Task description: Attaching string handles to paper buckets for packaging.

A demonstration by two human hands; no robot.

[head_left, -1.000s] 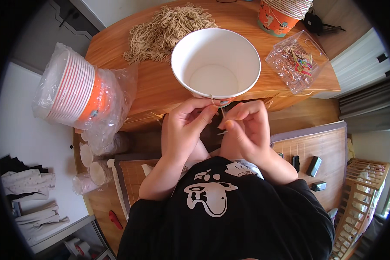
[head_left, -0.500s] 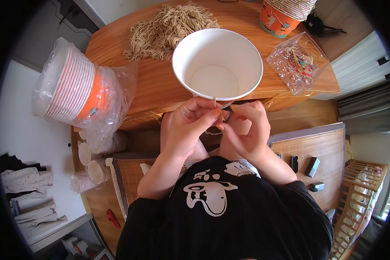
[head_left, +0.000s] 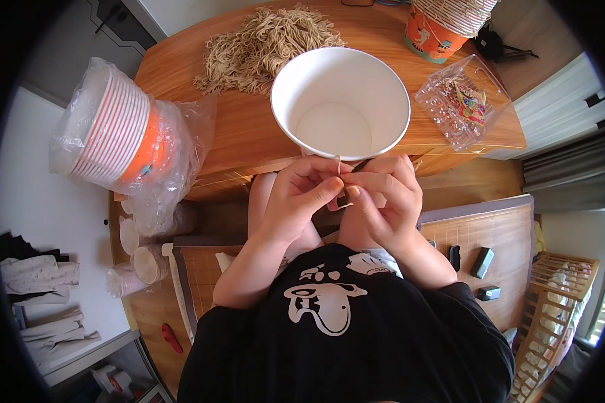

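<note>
A large white paper bucket (head_left: 339,74) stands at the table's near edge, its wide mouth tilted toward me. Just below its near rim, my left hand (head_left: 296,198) pinches a thin beige cord (head_left: 339,162) between thumb and fingers. My right hand (head_left: 388,201) is closed at the same spot, thumb and fingertips pinching the cord beside the left fingertips. A short end of the cord pokes up near the rim, and another bit shows under the fingers. The fingers hide the stretch between them.
A heap of beige cords (head_left: 269,47) lies on the wooden table (head_left: 238,127) behind the bucket. Left is a plastic-wrapped bucket stack (head_left: 111,134); at back right, an orange bucket stack (head_left: 437,33). A clear plastic box (head_left: 457,101) with small items sits to the right.
My right hand has moved in to the left, its fingertips now meeting the left ones at the cord. The loose cord hanging below the hands looks shorter.
</note>
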